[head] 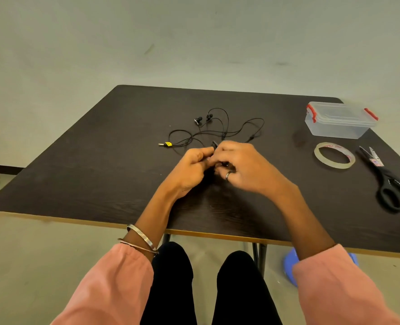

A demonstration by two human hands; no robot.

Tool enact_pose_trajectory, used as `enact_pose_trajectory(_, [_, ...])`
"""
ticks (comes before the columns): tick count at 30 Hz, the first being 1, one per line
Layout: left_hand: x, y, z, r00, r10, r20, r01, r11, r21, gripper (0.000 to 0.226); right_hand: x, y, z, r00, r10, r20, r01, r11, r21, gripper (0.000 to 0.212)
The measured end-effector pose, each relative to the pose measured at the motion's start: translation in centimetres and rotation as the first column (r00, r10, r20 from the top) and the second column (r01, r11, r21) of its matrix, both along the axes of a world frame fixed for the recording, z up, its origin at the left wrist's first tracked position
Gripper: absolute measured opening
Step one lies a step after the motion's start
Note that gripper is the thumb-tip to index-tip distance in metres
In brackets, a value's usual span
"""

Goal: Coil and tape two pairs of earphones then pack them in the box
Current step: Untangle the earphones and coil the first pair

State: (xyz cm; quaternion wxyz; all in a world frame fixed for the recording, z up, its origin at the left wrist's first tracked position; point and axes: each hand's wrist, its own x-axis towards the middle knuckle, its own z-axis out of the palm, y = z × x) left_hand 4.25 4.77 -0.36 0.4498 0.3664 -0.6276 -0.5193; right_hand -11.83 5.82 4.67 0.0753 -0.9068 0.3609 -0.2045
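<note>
Both hands, left hand [193,164] and right hand [238,165], pinched 1 black cable [224,164] mid-coil, while the other earphones [214,127] lay loose (tape [334,155] untouched, box [339,119] lidded).

Both arms wear loose salmon-pink sleeves [114,285] pushed up the forearms. Two thin metal bangles [140,240] circle the left wrist; a dark band ring [228,175] sits on one finger of the right grip [243,165]. Black trousers [238,289] cover the legs.
</note>
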Motion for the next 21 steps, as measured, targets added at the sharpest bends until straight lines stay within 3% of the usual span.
enact_pose_trajectory(3, [-0.2,0.6,0.6,0.995,-0.097,-0.027,0.099,0.994,0.054,0.037,-0.4,-0.9,1.3,0.998,-0.029,0.054,0.025,0.997,0.072,0.016])
enact_pose_trajectory(7, [-0.1,0.7,0.6,0.987,-0.158,-0.001,0.157,0.982,0.104,0.028,-0.3,-1.8,1.7,0.993,-0.082,0.082,0.068,0.985,0.159,0.012])
enact_pose_trajectory(10, [0.0,0.5,0.6,0.987,-0.157,0.029,0.153,0.982,0.111,0.027,-0.4,-2.1,1.4,0.952,-0.223,0.209,0.135,0.92,0.369,0.014])
enact_pose_trajectory(15, [-0.1,0.1,0.2,0.992,-0.118,0.053,0.112,0.988,0.108,0.025,0.7,-2.1,1.0,0.724,-0.535,0.436,0.116,0.717,0.687,0.019])
enact_pose_trajectory(18, [-0.2,0.1,0.0,0.996,-0.081,0.048,0.074,0.99,0.12,0.025,1.1,-2.4,1.8,0.562,-0.652,0.509,-0.06,0.582,0.811,0.028])
enact_pose_trajectory(21, [-0.3,0.1,0.1,0.998,-0.068,0.006,0.066,0.985,0.161,0.024,0.8,-2.7,2.4,0.464,-0.656,0.595,-0.175,0.591,0.787,0.016])
